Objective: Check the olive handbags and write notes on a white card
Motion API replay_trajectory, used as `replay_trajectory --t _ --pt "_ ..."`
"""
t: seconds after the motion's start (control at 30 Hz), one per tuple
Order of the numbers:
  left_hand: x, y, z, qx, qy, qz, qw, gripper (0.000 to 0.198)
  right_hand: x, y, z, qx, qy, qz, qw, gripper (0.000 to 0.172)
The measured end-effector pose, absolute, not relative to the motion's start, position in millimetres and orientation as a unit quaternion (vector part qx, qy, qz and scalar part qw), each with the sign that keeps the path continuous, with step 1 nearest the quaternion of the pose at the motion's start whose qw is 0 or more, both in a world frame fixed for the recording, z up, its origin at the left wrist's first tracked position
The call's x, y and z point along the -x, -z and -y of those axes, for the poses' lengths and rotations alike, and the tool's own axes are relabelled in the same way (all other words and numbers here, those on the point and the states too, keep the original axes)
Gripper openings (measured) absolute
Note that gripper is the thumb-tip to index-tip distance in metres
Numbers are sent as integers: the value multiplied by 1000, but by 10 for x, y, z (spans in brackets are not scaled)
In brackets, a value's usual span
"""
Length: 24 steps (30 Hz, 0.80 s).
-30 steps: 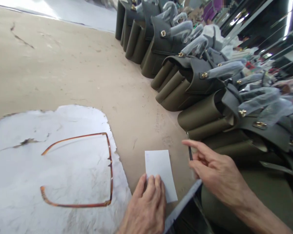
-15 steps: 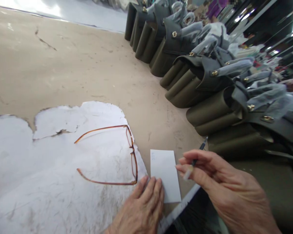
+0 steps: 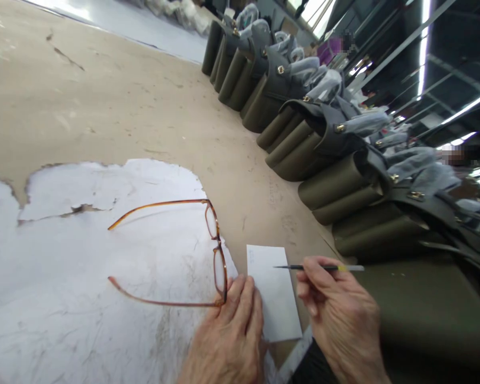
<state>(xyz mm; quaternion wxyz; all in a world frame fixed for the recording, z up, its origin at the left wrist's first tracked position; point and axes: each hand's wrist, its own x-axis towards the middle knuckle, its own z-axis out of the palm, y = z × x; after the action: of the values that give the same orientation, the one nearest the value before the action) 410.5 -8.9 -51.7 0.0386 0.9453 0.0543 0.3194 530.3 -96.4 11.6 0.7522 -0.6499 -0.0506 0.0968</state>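
Slippage of the small white card (image 3: 278, 314) is judged the likeliest trouble: only its left side is weighed down by the left hand (image 3: 232, 341), and its right side is left unpinned, so it could be swivelled by a sideways push. A stray mark could also be left if the pen (image 3: 296, 267) were lowered carelessly, since its tip is held over the card; whether contact is made cannot be told. The glasses (image 3: 220, 269) could be nudged by any leftward shift of the left hand, as their near hinge is set right at its fingers.

The pen is pinched between the thumb and fingers of the right hand (image 3: 340, 309), the other fingers being curled in. The left hand is laid flat, its fingers stretched out and close together, with nothing gripped.

The card is placed on the desk (image 3: 136, 112), close to its near edge, between the torn white sheet (image 3: 84, 256) and the olive-green bags (image 3: 296, 144) ranged along the right edge. It is rectangular, thin and apparently flat, blank except for faint bluish marks by its far left corner, too small to be read. The pen is seen to be slim and dark, with a fine point, a yellowish band and a translucent tail.
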Motion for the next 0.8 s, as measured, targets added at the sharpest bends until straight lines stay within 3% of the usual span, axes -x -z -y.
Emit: replay_trajectory --t 0.27,0.6,0.8 --pt "-4145 521 88 -929 -366 -41 -23 34 -5299 200 918 639 -92 128 753 34" --pt "-4089 526 69 -953 -290 -13 -86 44 -5309 372 898 673 -89 285 677 29" --pt "-4091 559 9 -949 -297 15 -109 45 -5266 356 882 678 -95 284 672 27"
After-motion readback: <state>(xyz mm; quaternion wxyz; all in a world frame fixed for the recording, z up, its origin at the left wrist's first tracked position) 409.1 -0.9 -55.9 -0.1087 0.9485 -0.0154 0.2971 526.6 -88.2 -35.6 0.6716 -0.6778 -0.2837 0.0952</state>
